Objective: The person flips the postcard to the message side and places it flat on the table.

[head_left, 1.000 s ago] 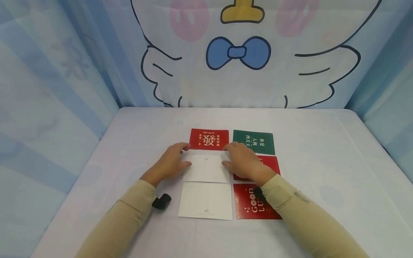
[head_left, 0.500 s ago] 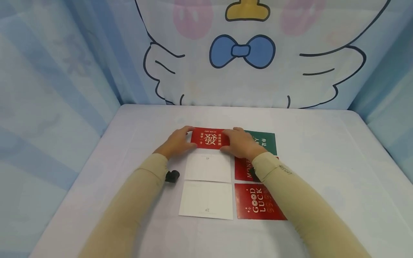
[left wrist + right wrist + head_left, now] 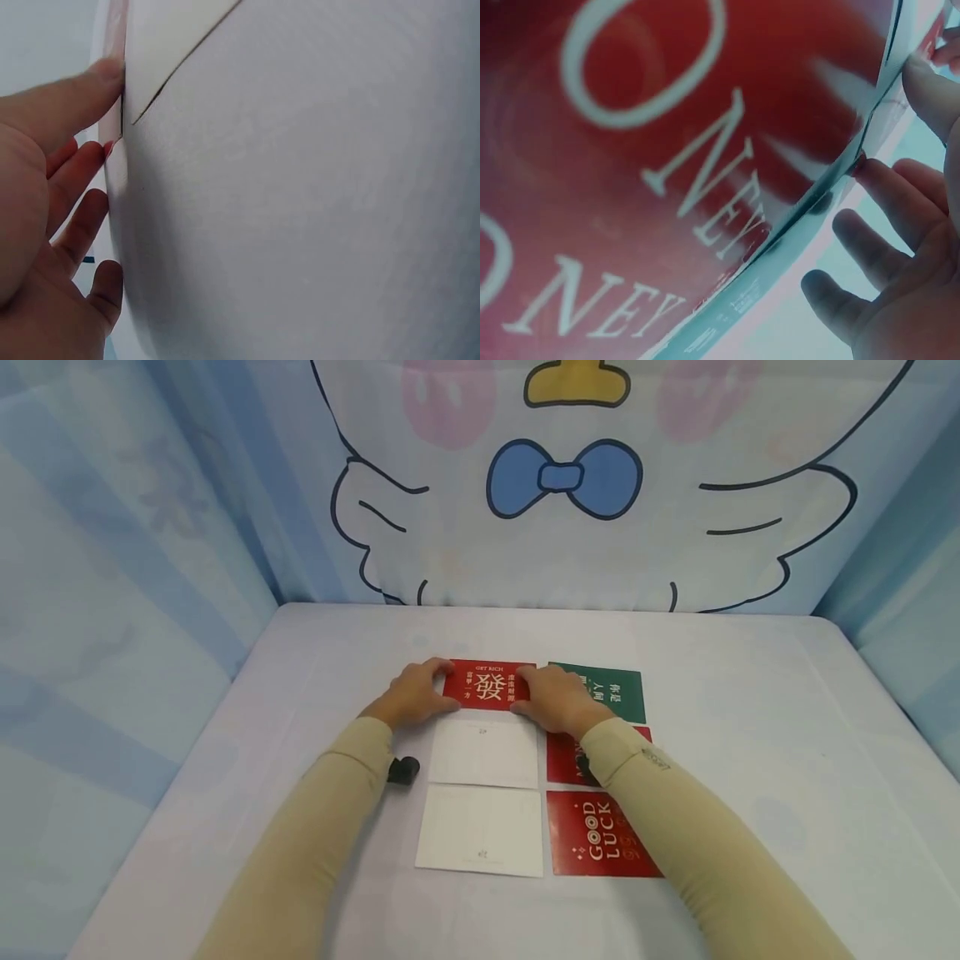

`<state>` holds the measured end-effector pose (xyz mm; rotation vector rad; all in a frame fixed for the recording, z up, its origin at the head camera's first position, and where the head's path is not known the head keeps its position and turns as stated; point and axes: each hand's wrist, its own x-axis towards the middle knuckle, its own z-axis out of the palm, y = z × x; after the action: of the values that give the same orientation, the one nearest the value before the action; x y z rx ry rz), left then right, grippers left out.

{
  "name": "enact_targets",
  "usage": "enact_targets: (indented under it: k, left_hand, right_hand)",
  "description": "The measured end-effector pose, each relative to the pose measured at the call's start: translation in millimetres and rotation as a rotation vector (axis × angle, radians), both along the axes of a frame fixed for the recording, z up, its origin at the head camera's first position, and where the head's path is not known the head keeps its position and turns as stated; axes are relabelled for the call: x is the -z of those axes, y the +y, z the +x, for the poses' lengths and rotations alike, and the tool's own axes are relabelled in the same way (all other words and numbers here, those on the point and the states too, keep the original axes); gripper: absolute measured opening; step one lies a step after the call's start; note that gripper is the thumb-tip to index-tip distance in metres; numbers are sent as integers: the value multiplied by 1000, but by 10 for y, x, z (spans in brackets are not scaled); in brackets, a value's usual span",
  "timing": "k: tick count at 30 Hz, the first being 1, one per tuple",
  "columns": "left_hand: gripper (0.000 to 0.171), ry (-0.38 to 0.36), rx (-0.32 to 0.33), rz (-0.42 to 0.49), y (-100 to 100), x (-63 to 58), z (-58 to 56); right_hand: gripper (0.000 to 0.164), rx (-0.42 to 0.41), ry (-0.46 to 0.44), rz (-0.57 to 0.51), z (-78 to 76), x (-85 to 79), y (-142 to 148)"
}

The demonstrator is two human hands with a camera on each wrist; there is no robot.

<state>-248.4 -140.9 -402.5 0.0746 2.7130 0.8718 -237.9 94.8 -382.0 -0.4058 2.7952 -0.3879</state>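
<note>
One bench carries three red cards, one of them between one left grip and one right grip; one green card, beside the right grip; two white cards.

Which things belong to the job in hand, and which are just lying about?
Job, seemingly:
GET RICH card, between left hand and right hand
green card, MONEY card, GOOD LUCK card, upper white card, lower white card

Merely surroundings:
curtain
table

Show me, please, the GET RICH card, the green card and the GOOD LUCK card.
GET RICH card point(image 3: 490, 686): head view, on the large character at its middle.
Green card point(image 3: 609, 692): head view, on its uncovered, lettered part.
GOOD LUCK card point(image 3: 602, 833): head view, on its lettered red face.
</note>
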Motion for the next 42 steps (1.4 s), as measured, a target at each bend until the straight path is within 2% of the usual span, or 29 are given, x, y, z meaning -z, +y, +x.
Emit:
enact_targets:
  k: [6, 10, 15, 18, 25, 28, 34, 38, 42]
  left_hand:
    - [66, 18, 27, -41, -13, -21, 33]
    - [70, 3, 28, -51, -2, -41, 47]
    - [74, -27, 31, -55, 25, -79, 59]
    - [75, -29, 34, -65, 36, -96, 63]
    - [74, -11, 47, -78, 37, -107, 58]
    - [73, -5, 53, -81, 32, -110, 62]
    - [70, -6, 67, -85, 9, -134, 80]
    - [64, -7, 80, -64, -13, -140, 83]
    - [57, 5, 56, 14, -13, -135, 80]
  right_hand:
    - [81, -42, 16, 35, 9, 4, -23]
    - [72, -74, 53, 78, 2, 13, -40]
    - [60, -220, 141, 229, 9, 25, -64]
    - [57, -266, 166, 272, 18, 20, -69]
    - [52, -113, 54, 119, 12, -2, -48]
    - [54, -108, 42, 102, 16, -11, -43]
    - [68, -129, 42, 109, 28, -29, -45]
    - [59, -133, 55, 85, 15, -32, -38]
    - [54, -108, 60, 51, -6, -35, -24]
